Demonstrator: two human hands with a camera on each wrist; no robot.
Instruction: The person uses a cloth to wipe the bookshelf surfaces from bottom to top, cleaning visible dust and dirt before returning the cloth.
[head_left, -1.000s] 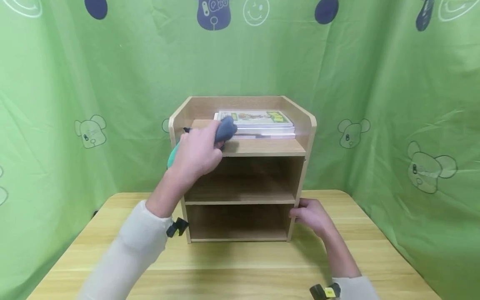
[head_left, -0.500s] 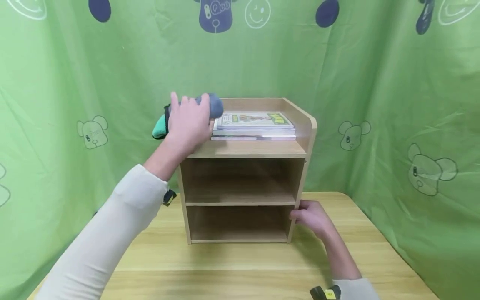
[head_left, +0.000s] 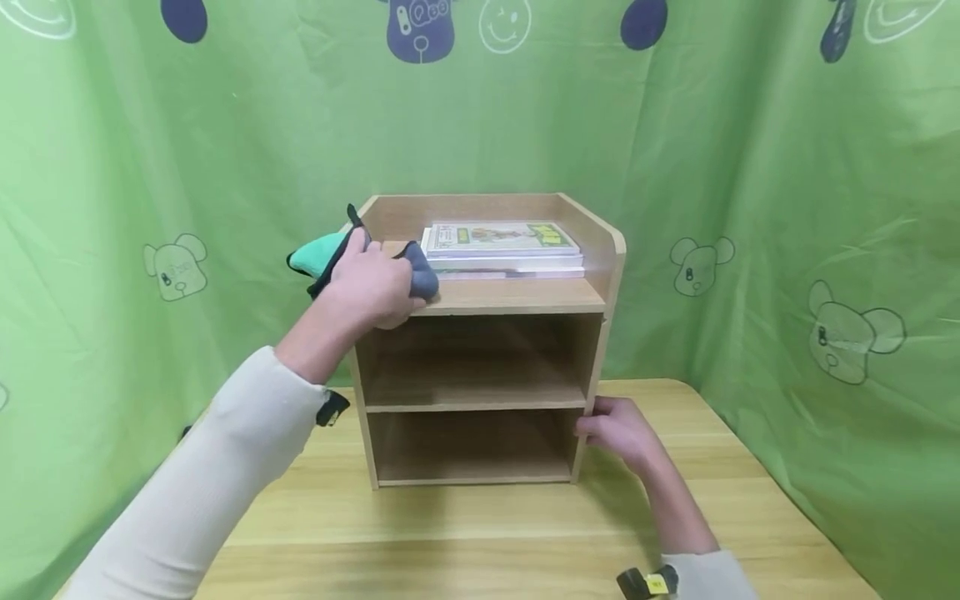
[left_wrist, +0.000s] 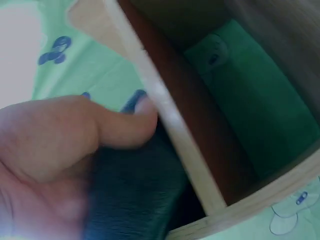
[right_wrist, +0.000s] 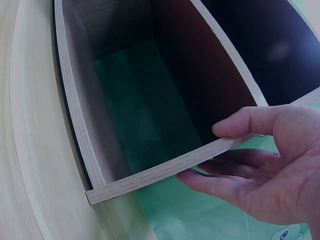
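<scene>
A small wooden shelf unit (head_left: 472,408) stands on the table. My left hand (head_left: 367,279) holds a blue-grey and teal cloth (head_left: 318,252) with black edging at the left end of the top shelf. In the left wrist view the cloth (left_wrist: 135,187) is dark and bunched under the thumb, against the shelf's front edge (left_wrist: 172,122). Much of it is covered by the hand. My right hand (head_left: 618,429) grips the lower right side panel. The right wrist view shows the right hand's thumb inside that panel (right_wrist: 165,167) and its fingers outside.
A stack of books (head_left: 502,250) lies on the top shelf, right of the cloth. Raised panels border that shelf at the back and sides. The wooden table (head_left: 450,533) extends in front, and a green patterned curtain (head_left: 480,125) surrounds it on several sides.
My left hand lifts the cloth above the unit's left side, then lowers it onto the left of the top shelf. The right hand stays on the side panel.
</scene>
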